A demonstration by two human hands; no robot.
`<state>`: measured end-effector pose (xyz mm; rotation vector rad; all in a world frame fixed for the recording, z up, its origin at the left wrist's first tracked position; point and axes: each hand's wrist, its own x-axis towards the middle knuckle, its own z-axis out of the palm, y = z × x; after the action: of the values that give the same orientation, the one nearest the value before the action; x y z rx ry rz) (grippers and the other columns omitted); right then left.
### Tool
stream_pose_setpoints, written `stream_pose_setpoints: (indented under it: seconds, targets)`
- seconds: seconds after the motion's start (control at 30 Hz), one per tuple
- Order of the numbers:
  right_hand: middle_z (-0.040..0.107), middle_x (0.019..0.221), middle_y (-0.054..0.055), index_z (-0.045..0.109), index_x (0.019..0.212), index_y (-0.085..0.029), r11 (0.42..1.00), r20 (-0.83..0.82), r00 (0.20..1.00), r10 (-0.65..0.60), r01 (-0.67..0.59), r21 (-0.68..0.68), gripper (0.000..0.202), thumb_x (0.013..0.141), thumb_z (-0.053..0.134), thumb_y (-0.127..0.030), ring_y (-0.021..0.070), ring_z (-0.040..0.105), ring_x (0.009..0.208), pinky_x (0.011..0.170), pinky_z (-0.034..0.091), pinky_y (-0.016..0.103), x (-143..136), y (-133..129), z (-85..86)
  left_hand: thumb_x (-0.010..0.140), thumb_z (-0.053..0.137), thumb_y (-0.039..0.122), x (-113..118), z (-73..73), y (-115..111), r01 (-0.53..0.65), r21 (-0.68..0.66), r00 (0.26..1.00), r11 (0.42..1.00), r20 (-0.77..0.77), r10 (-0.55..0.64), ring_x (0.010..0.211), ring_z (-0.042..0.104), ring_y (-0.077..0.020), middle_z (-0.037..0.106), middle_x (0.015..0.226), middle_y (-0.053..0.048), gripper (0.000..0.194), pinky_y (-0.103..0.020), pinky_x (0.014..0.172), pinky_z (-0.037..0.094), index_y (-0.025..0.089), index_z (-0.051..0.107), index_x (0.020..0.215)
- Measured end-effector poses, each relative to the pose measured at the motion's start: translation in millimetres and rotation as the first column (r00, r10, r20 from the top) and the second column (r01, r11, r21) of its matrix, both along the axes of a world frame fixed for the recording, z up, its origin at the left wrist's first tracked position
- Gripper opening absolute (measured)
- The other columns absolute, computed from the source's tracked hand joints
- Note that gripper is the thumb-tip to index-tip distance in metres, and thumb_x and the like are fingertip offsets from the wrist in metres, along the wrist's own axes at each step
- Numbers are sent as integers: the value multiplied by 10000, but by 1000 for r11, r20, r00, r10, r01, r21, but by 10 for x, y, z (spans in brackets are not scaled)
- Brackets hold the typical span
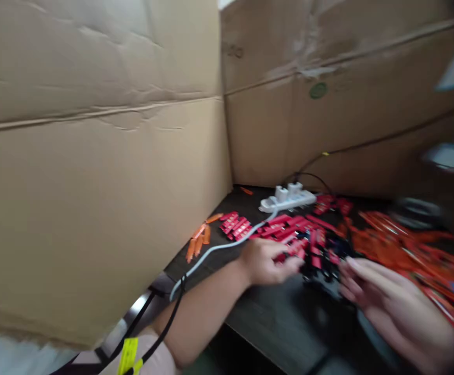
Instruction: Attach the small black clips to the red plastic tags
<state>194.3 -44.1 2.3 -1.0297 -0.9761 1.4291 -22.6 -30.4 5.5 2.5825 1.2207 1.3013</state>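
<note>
My left hand [269, 261] reaches over the dark table, its fingers curled at the near edge of a pile of red pieces [289, 229]. Whatever lies between its fingertips is too blurred to name. To the right, my right hand [379, 297] has its thumb and fingers pressed together beside some small black parts [326, 265]; what it pinches, if anything, is hidden. Red pieces and black parts lie between the two hands. Long orange and red pieces [399, 247] are heaped behind and beside my right hand.
A white power strip [289, 200] with plugs sits at the back, its pale cable [219, 247] crossing the dark table [266, 317]. Cardboard walls [133, 172] stand at left and back. Small orange pieces [199, 242] lie at left. A black cable [172, 317] passes my left forearm.
</note>
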Motion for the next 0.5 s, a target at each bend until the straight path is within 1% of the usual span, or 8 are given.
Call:
stream_pose_setpoints:
  seconds: [0.07, 0.13, 0.17, 0.23, 0.27, 0.33, 0.4, 0.5]
  targets:
    - [485, 573, 3, 623, 572, -164, 998, -105, 994, 22, -27, -49, 291, 587, 826, -372, 100, 440, 510, 444, 404, 236, -13, -16, 80, 842, 562, 356, -98, 81, -8, -23, -22, 997, 999, 69, 24, 444, 395, -75, 419, 469, 35, 401, -229, 465, 330, 186, 416, 509]
    - [483, 590, -15, 633, 601, -161, 998, -175, 984, -12, 0, -67, 285, 548, 849, -339, 73, 392, 490, 427, 376, 219, -17, 9, 116, 854, 535, 309, -212, 196, -13, -50, -43, 989, 998, 134, 56, 450, 357, -74, 359, 475, 43, 402, -235, 471, 300, 184, 373, 508]
    - [484, 597, -18, 633, 611, -158, 997, -186, 982, -18, 5, -72, 279, 557, 847, -329, 70, 392, 491, 428, 372, 216, -14, 23, 121, 859, 520, 299, -275, 265, -16, -71, -55, 984, 996, 158, 79, 449, 340, -75, 333, 474, 46, 405, -238, 474, 288, 183, 359, 506]
    - [482, 592, -22, 630, 621, -154, 997, -199, 979, -33, 18, -77, 271, 568, 842, -316, 65, 388, 483, 423, 363, 212, -4, 39, 115, 865, 490, 301, -413, 415, -21, -98, -100, 977, 990, 182, 115, 455, 335, -79, 342, 480, 43, 382, -242, 480, 283, 181, 384, 518]
    - [484, 590, -22, 625, 617, -152, 997, -205, 978, -32, 17, -74, 269, 573, 839, -308, 63, 389, 481, 423, 361, 210, 1, 41, 112, 863, 482, 304, -485, 488, -18, -138, -136, 969, 981, 188, 162, 472, 345, -85, 353, 490, 38, 377, -245, 493, 290, 181, 386, 520]
    - [482, 589, -22, 616, 611, -149, 998, -207, 978, -25, 13, -61, 268, 592, 829, -309, 62, 389, 479, 424, 360, 209, 8, 38, 111, 844, 479, 309, -624, 607, 10, -203, -155, 947, 967, 219, 234, 472, 316, -88, 322, 481, 38, 391, -252, 493, 276, 184, 354, 496]
    - [480, 593, -21, 612, 608, -146, 999, -200, 980, -19, 9, -52, 270, 604, 823, -314, 60, 385, 477, 422, 360, 209, 10, 38, 117, 815, 479, 309, -740, 661, 72, -239, -181, 926, 954, 254, 281, 468, 294, -90, 291, 473, 38, 384, -254, 478, 251, 188, 330, 482]
    - [479, 596, -21, 609, 611, -147, 998, -195, 980, -27, 16, -58, 274, 594, 828, -312, 60, 380, 474, 415, 359, 208, 15, 52, 125, 782, 470, 301, -845, 600, 208, -254, -236, 916, 938, 252, 312, 465, 271, -89, 263, 464, 38, 376, -255, 470, 233, 193, 296, 467]
